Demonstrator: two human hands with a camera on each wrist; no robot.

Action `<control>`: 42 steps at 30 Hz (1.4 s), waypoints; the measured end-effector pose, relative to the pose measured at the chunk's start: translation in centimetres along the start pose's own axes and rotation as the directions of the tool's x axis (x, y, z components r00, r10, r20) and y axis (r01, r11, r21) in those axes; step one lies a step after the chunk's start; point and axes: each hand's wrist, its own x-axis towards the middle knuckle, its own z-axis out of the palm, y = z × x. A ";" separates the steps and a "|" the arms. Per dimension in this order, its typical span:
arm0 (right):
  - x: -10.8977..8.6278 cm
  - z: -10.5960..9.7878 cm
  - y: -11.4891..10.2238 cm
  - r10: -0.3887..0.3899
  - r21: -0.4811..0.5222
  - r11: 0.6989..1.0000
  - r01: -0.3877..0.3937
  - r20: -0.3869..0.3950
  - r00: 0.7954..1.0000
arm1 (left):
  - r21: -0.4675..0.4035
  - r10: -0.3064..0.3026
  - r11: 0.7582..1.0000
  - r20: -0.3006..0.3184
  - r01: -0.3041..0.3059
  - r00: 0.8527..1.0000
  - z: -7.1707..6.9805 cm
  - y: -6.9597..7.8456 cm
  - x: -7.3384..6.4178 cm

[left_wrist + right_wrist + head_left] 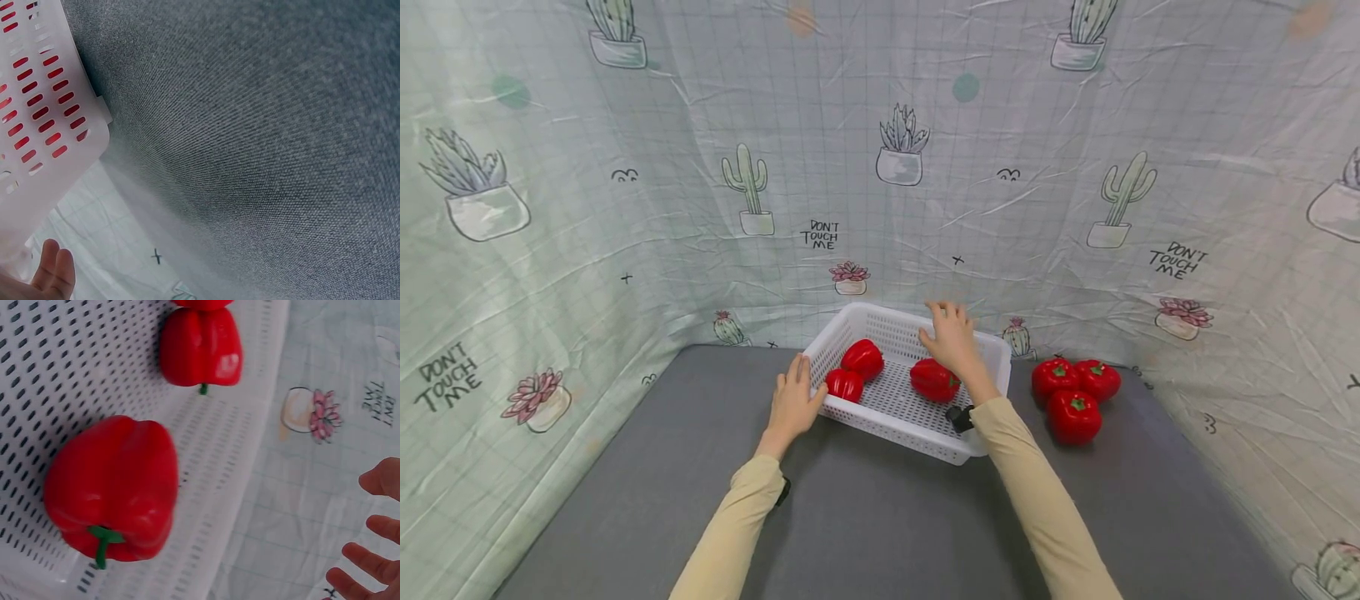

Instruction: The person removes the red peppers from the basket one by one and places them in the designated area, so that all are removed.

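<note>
Tracing the rim of the white basket now: sitting askew near the back of the grey worktop, with its far side running close to the patterned sheet. Finding plenty of room in front, stretching from the near wall toward the bottom of the head view, and spreading out on the left as far as the foot of the sheet. Narrowing on the right to a strip of worktop, between the basket and three red peppers, bunching close together near the back right with stems showing. Counting three more inside: spotting a touching pair at the left end, then a single pepper lying on its side right of the middle, leaving perforated floor showing between.

Over to the hands! Reaching in from the lower left, resting the left hand at the basket's near left corner, fingers extended, not curling round anything. Pointing two straight fingers upward in the left wrist view, below the perforated wall. Reaching farther with the right hand, hovering over the basket's far right part, beyond the single pepper, fanning thumb and fingers wide, holding nothing. Crossing the basket's right end with the pale sleeve, wearing a dark device at the wrist.
</note>
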 end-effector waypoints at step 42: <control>-1.0 5.4 3.6 0.122 -0.268 0.963 -0.013 0.394 0.911 | 0.007 -0.002 1.000 0.018 0.002 1.000 0.3 -0.2 0.1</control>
